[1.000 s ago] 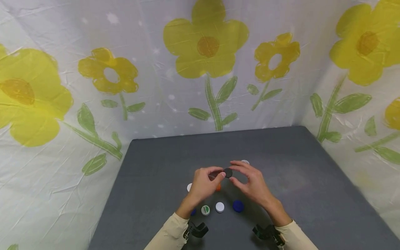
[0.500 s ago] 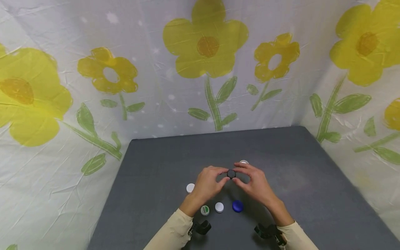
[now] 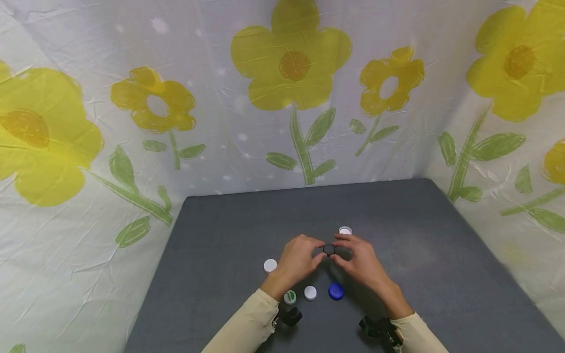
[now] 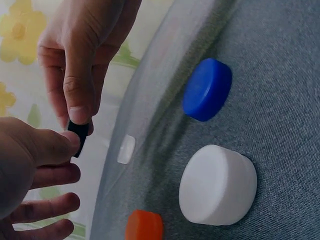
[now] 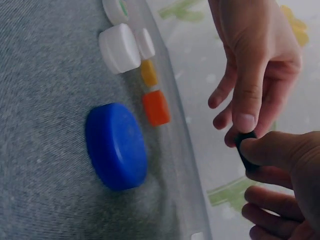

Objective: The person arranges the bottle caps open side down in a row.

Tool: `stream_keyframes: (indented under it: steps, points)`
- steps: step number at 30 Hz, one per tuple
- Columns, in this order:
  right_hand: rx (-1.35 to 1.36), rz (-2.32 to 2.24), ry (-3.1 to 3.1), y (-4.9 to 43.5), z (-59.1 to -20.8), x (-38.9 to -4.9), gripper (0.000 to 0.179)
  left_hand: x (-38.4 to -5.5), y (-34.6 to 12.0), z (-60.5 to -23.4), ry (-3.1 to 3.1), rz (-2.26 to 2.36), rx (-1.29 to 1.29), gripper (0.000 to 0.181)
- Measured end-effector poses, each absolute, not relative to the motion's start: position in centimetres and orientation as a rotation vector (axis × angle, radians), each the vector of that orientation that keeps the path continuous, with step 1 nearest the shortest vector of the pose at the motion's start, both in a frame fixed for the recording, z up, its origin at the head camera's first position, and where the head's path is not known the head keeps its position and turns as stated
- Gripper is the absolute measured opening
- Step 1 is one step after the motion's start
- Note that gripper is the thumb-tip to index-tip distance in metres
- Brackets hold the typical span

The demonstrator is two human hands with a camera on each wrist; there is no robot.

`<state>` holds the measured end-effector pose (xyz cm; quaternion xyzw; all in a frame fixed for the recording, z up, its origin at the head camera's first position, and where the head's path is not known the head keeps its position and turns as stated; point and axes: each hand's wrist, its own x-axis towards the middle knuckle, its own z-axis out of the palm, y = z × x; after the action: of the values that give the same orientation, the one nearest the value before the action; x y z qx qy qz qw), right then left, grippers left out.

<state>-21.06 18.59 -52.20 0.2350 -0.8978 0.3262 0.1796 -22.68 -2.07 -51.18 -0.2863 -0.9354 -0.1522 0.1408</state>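
Observation:
A small round black cap (image 3: 329, 250) is held up over the table between both hands. My left hand (image 3: 296, 259) pinches its left edge between thumb and forefinger. From the other side, the thumb and forefinger of my right hand (image 3: 361, 261) pinch it too. Seen edge-on in the left wrist view, the black cap (image 4: 77, 136) is partly covered by fingertips. Nearer the body lie a blue cap (image 3: 336, 291), a white cap (image 3: 310, 293) and a white cap with a green print (image 3: 290, 297).
Beside the left wrist is another white cap (image 3: 270, 265). A whitish cap (image 3: 346, 230) lies beyond the right fingers. The right wrist view shows an orange cap (image 5: 156, 108) and a yellow cap (image 5: 148, 73). Flower-printed curtains (image 3: 212, 147) border the grey table (image 3: 397, 211).
The right hand, apart from the black cap at first, now pinches it as well. The left hand has moved right with the cap, and both hands have come slightly nearer the body.

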Motion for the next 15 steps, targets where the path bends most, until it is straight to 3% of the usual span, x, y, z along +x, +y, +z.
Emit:
stream_keyframes:
  steps: [9,15]
  points:
    - [0.721,0.771,-2.646,18.4,-53.6,-21.7,0.031,-23.6,-1.3,-52.4,-2.705,-0.16,-0.921,0.013]
    - [0.713,0.726,-2.709,18.1,-54.7,-21.7,0.029,-23.4,-0.9,-53.0,-2.733,-0.065,-0.912,0.014]
